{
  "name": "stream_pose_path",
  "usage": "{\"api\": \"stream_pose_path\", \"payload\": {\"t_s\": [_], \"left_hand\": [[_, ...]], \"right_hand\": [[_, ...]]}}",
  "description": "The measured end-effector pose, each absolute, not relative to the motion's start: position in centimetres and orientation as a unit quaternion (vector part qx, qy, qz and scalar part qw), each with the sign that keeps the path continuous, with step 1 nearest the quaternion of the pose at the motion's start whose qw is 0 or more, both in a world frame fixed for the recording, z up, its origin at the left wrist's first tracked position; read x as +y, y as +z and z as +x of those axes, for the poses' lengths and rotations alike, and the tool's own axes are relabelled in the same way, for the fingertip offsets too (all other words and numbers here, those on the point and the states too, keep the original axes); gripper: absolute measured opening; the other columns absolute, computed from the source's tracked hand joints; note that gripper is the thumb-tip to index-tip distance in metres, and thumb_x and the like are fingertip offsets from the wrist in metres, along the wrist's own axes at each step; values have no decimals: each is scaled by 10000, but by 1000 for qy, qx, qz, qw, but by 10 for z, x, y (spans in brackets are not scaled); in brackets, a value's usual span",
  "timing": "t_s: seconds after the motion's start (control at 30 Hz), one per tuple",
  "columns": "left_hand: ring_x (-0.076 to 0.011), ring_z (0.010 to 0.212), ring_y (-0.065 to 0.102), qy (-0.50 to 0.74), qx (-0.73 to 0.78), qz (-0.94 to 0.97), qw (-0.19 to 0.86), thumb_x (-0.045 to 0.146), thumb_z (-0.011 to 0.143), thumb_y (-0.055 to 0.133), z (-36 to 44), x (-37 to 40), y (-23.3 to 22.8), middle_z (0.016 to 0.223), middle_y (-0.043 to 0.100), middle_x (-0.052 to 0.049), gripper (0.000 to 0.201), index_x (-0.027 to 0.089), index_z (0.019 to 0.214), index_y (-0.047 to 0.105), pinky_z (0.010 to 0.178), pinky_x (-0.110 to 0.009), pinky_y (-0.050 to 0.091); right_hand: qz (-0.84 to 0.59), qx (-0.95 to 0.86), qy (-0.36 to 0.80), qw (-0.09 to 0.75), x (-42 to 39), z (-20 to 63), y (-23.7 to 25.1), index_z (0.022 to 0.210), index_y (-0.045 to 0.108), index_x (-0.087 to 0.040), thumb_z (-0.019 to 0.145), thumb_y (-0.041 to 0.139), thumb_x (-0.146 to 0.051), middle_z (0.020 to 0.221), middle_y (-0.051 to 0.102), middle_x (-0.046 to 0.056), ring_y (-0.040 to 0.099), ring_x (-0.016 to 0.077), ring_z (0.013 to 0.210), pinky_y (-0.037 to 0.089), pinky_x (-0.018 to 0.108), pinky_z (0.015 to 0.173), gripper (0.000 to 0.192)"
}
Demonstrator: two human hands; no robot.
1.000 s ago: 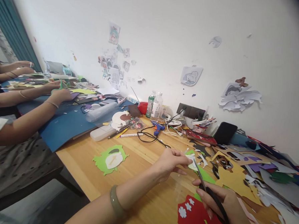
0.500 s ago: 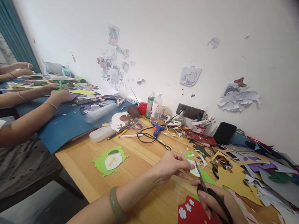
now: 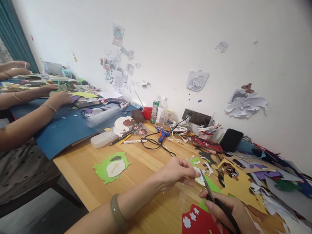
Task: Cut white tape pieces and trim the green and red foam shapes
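Working over a wooden table (image 3: 145,163), with a red sheet (image 3: 203,226) at the near side, partly hidden behind the right hand (image 3: 227,205), and a green cut-out (image 3: 112,167) lying flat, well to the left. Gripping scissors (image 3: 211,196) in that right hand, fingers curled around the black handles. Pointing the blades forward and leftward, along a long axis slanting from the loops at near right to the tips at far left; hard to tell the exact opening between the blades. Pinching a small white piece of paper (image 3: 200,180) between thumb and fingers of the left hand (image 3: 176,173), just beside a green strip (image 3: 213,184). Placed right at the left fingertips, to their right, and so nearer to the left hand than to the right; overlapped by the blade tips in this view, with contact unclear and the paper's own long axis too hidden to tell.
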State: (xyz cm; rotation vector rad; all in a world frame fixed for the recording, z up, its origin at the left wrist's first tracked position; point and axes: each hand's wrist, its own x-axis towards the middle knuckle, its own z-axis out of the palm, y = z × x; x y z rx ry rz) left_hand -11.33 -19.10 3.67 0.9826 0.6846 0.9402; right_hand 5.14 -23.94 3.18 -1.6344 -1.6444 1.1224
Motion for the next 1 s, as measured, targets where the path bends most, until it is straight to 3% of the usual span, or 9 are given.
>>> {"api": "stream_pose_path", "payload": {"t_s": [0.23,0.63,1.0], "left_hand": [[-41,463,441,412,312,448,730,308,433,745,-116,-190,37,517,501,36,292,101,554,578,496,-195,407],[-49,479,450,405,325,444,731,318,444,742,-112,-192,35,533,513,29,298,93,569,593,521,-208,400],[-48,474,440,405,315,448,733,314,444,740,-113,-191,35,530,507,32,295,100,554,571,527,-213,395]], "right_hand": [[-602,-636,390,285,-249,47,44,767,553,-145,659,502,-431,375,371,-86,383,93,356,302,219,414,310],[-578,-636,412,303,-238,49,28,765,611,-181,602,559,-413,401,480,-56,459,130,410,351,237,434,288],[-596,-645,380,291,-242,47,31,791,614,-161,618,556,-374,410,399,-73,392,109,397,320,222,420,280]]}}
